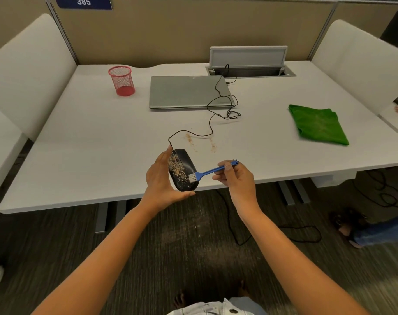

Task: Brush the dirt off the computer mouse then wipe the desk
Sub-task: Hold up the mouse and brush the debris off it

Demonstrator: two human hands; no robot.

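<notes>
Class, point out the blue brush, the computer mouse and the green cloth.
blue brush (210, 171), head view, middle of its handle.
computer mouse (186, 165), head view, its dusty top.
green cloth (316, 124), head view, its centre.

The black computer mouse, speckled with brown dirt, is tilting above the desk's front edge, the blue brush's bristles touching it.

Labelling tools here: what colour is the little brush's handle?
Blue, with pale bristles; the brush shows clearly in the head view, held by the right hand.

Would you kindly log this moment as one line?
stage: brushing | left hand: holds mouse | right hand: brush bristles on mouse | dirt: on desk | cloth: unused
</notes>
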